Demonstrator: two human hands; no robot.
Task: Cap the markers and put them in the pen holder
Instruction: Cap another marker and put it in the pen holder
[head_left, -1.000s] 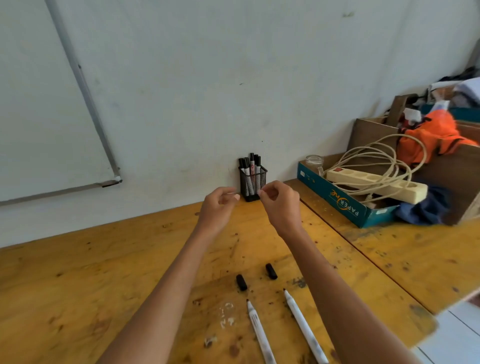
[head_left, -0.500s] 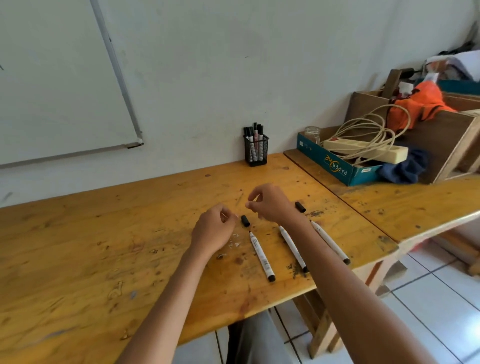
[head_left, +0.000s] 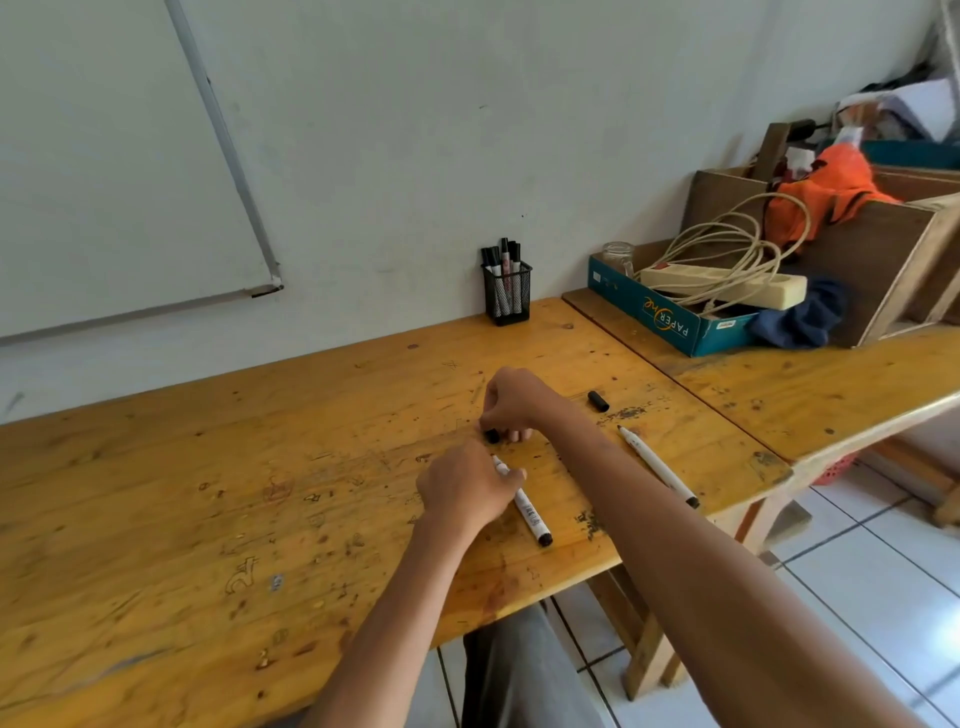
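While the left hand (head_left: 467, 491) gripped a light, stiff marker (head_left: 524, 506) mid-barrel, the right hand (head_left: 511, 402) pinched its small cap (head_left: 491, 435) at twelve o'clock.

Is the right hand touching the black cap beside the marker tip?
Touching. The head view shows the right hand with its fingertips closed around the black cap on the table, no gap visible between them.

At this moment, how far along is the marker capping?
Several capped markers already stand in the pen holder. The left hand grips one marker, the right hand a cap. Another marker and loose cap wait on the table.
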